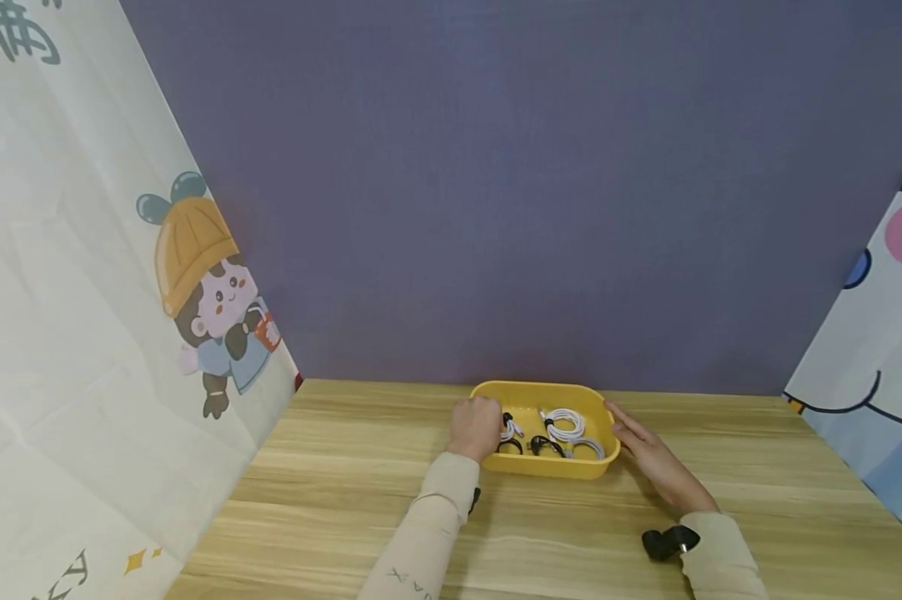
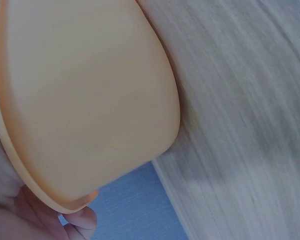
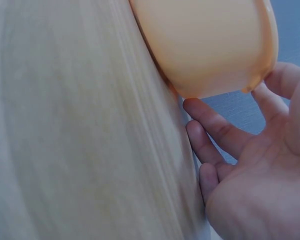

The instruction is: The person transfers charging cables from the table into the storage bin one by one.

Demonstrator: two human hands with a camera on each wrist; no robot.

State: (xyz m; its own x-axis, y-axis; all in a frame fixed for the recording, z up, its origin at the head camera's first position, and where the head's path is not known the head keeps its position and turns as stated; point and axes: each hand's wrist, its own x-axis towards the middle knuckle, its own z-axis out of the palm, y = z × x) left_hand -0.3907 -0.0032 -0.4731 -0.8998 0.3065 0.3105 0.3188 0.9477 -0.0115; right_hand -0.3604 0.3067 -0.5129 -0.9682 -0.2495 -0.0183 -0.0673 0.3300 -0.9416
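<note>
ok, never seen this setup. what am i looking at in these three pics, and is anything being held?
No robot here: a person wears three cameras. The wide picture comes from the head camera and looks down at a wooden table. The two close-ups come from cameras worn on the wrists.

On the table stands a yellow tray with coiled white cables and black cables inside.

The left hand grips the tray's left rim, fingers curled over the edge. The right hand lies with straight fingers against the tray's right end; the right wrist picture shows the fingers at the tray's base.

The tray appears to rest on the table, not lifted.
</note>
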